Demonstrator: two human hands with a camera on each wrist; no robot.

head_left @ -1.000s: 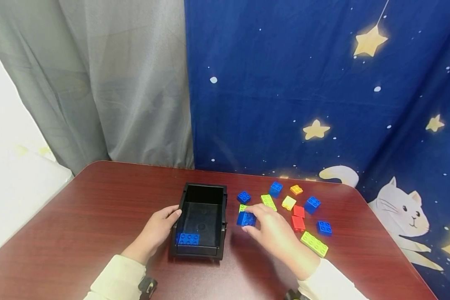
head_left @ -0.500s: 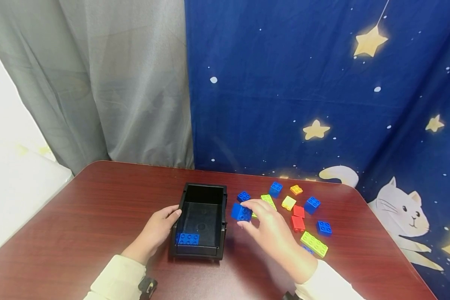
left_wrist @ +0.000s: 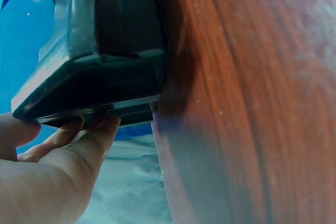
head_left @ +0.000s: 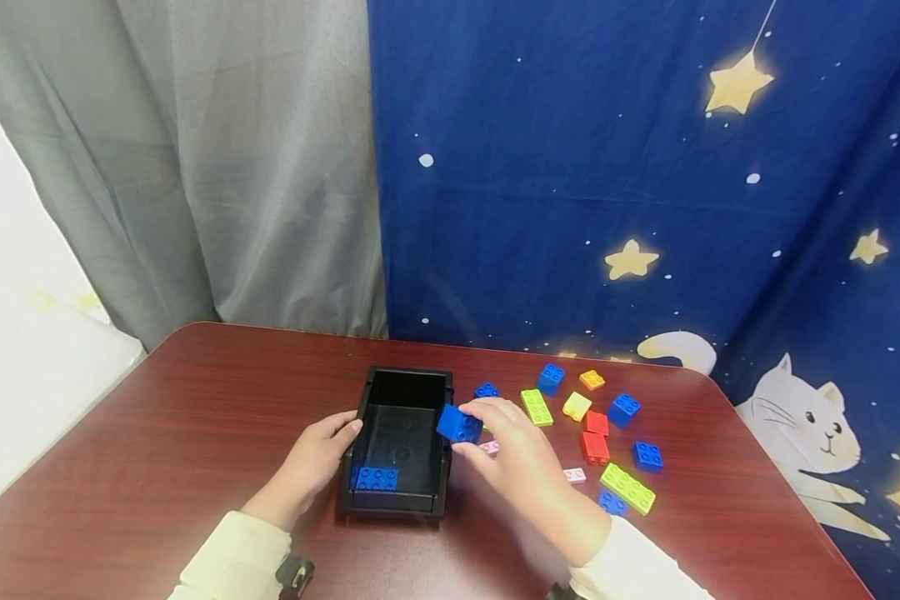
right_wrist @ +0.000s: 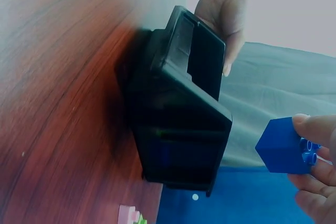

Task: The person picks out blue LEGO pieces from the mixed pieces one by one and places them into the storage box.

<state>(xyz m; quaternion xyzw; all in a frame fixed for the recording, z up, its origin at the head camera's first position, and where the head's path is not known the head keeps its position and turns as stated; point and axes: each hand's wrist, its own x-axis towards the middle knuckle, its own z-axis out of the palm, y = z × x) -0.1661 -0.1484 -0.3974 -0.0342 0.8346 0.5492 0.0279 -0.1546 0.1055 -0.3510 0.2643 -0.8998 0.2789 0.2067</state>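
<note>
A black plastic bin [head_left: 399, 502] stands on the table, with a blue eight-stud-style toy brick [head_left: 377, 478] lying in its near end. My left hand [head_left: 311, 462] grips the bin's left side; in the left wrist view, the thumb is at the rim and the fingers lie against the wall. Between thumb and fingertips my right hand [head_left: 521, 462] pinches a square blue brick [head_left: 456, 423] over the bin's right edge. That brick [right_wrist: 283, 148] is tilted, its studs turned towards the palm in the right wrist view, and is apart from the bin.
Right of the bin lie loose bricks: lime green [head_left: 627, 488], red [head_left: 596, 447], pale yellow [head_left: 577, 406], orange [head_left: 592, 379], pink [head_left: 574, 475] and several blue ones [head_left: 648, 456]. Some are partly behind my right hand. A curtain [head_left: 495, 208] hangs behind the table [head_left: 255, 375].
My right hand has carried the blue brick left, from among the loose bricks to the bin's right edge. Pink bricks and a blue one have come into sight behind it. My left hand stays put.
</note>
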